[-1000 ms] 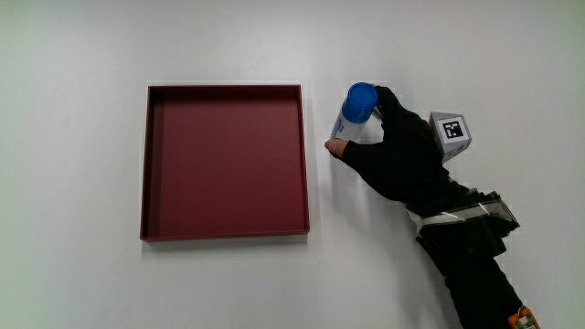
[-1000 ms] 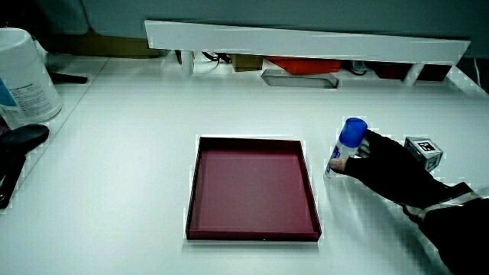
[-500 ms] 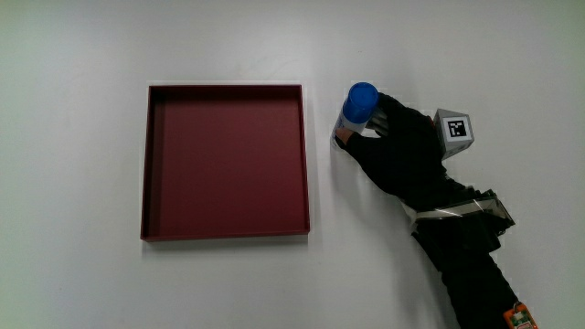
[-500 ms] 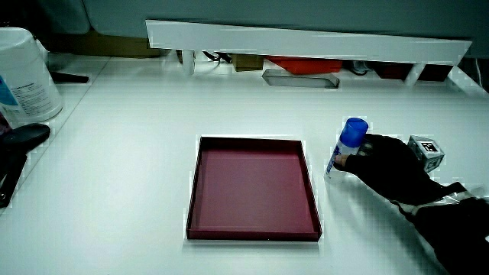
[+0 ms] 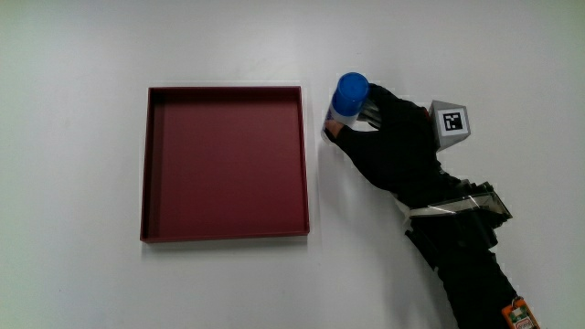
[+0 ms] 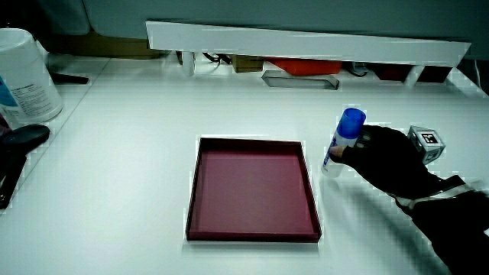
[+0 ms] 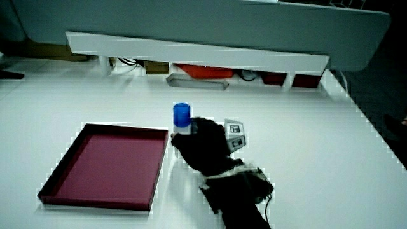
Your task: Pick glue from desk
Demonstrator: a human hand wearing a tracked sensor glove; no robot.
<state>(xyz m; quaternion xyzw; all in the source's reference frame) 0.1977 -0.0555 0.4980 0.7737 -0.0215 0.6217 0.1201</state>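
A white glue stick with a blue cap (image 5: 348, 97) (image 6: 343, 137) (image 7: 182, 118) stands upright on the white desk, close beside the dark red tray (image 5: 225, 163). The hand (image 5: 388, 137) (image 6: 380, 156) (image 7: 200, 147) in its black glove is wrapped around the stick's white body, fingers closed on it, with the blue cap showing above them. In a side view the stick's base looks slightly off the desk. The patterned cube (image 5: 451, 123) rides on the back of the hand.
The dark red tray (image 6: 253, 187) (image 7: 102, 163) holds nothing. A low white partition (image 6: 306, 37) runs along the desk's edge farthest from the person. In a side view a white tub (image 6: 23, 76) and a black tool (image 6: 15, 149) sit at the desk's edge.
The hand has closed tighter on the glue stick, and the stick has shifted slightly away from the person and risen a little. The tray has not moved.
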